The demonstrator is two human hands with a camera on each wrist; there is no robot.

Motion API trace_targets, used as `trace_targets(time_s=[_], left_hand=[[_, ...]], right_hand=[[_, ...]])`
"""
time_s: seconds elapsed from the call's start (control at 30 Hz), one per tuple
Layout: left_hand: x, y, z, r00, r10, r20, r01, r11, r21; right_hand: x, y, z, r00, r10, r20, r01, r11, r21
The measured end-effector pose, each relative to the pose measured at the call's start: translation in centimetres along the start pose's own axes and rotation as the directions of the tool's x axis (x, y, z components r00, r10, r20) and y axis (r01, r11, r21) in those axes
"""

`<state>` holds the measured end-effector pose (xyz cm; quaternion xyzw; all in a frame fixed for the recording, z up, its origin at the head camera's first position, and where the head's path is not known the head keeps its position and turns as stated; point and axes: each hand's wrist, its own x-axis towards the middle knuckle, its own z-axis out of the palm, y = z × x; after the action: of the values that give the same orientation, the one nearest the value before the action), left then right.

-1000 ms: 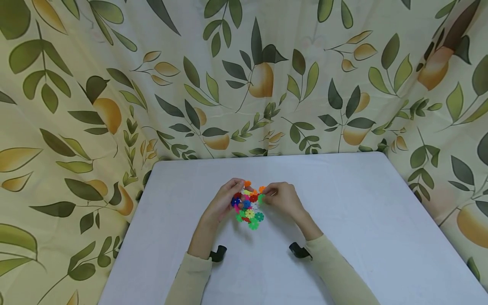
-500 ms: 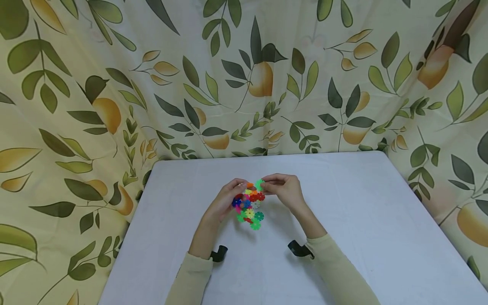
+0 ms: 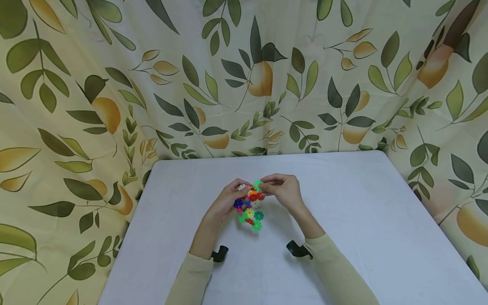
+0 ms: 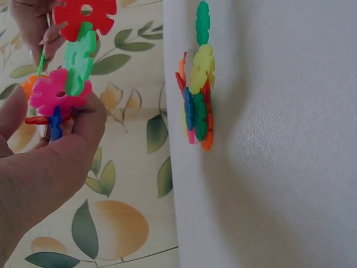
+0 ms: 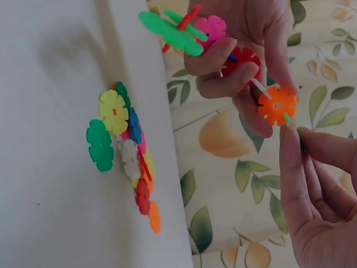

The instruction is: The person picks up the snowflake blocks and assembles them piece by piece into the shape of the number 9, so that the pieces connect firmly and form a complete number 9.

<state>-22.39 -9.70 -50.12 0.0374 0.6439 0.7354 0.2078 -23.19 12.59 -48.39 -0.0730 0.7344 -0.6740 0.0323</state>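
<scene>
My left hand (image 3: 225, 201) grips a linked string of plastic snowflake discs. A pink disc (image 4: 58, 94), a green disc (image 4: 80, 58) and a red disc (image 4: 85, 18) show on it in the left wrist view. An orange disc (image 5: 277, 106) sits at the string's end by the left fingertips. With thumb and fingers, my right hand (image 3: 286, 190) pinches a green disc (image 3: 258, 185). In the right wrist view that disc is nearly hidden by the fingers, and its edge meets the orange disc. Whether the two are slotted together I cannot tell.
Below the hands, loose snowflake discs lie grouped on the white table (image 3: 343, 203), among them a yellow disc (image 5: 113, 111) and a dark green disc (image 5: 100, 145). Black wrist cameras (image 3: 220, 254) sit at both wrists. A leaf-patterned curtain (image 3: 244, 84) stands behind the table.
My right hand has moved up with the green disc and brought it against the left hand's discs. The left hand has turned its string slightly, and a white disc now shows at its fingertips.
</scene>
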Motion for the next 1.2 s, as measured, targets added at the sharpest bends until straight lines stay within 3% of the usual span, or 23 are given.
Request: trace_targets(time_s=[0.37, 0.6, 0.8, 0.9, 1.0, 1.1, 1.2], left_hand=[[-0.1, 0.0, 0.1, 1.000, -0.010, 0.004, 0.010, 1.000, -0.018], [-0.4, 0.1, -0.2, 0.999, -0.039, 0.000, 0.039, 0.999, -0.020], [-0.6, 0.4, -0.5, 0.999, -0.032, -0.023, 0.032, 0.999, 0.000], [-0.5, 0.7, -0.6, 0.999, -0.012, -0.034, 0.012, 1.000, -0.016], [-0.5, 0.8, -0.7, 1.000, 0.004, -0.027, -0.005, 0.999, -0.041], [-0.5, 0.7, -0.9, 1.000, 0.011, -0.009, -0.012, 0.997, -0.077], [-0.4, 0.6, -1.0, 1.000, 0.003, 0.002, -0.003, 0.994, -0.113]], right_hand=[[-0.1, -0.2, 0.6, 1.000, 0.020, 0.012, -0.021, 0.998, 0.052], [-0.1, -0.1, 0.6, 0.999, -0.008, 0.036, 0.007, 0.999, 0.045], [0.1, 0.6, 0.2, 0.999, -0.029, 0.014, 0.029, 1.000, 0.002], [0.1, 1.2, 0.0, 1.000, -0.022, 0.002, 0.022, 0.995, -0.101], [0.0, 1.6, 0.1, 0.998, 0.008, 0.067, 0.014, 0.945, -0.325], [-0.1, 2.2, 0.5, 0.981, 0.085, 0.175, 0.026, 0.834, -0.551], [-0.3, 2.9, 1.1, 0.953, 0.168, 0.251, 0.042, 0.751, -0.659]])
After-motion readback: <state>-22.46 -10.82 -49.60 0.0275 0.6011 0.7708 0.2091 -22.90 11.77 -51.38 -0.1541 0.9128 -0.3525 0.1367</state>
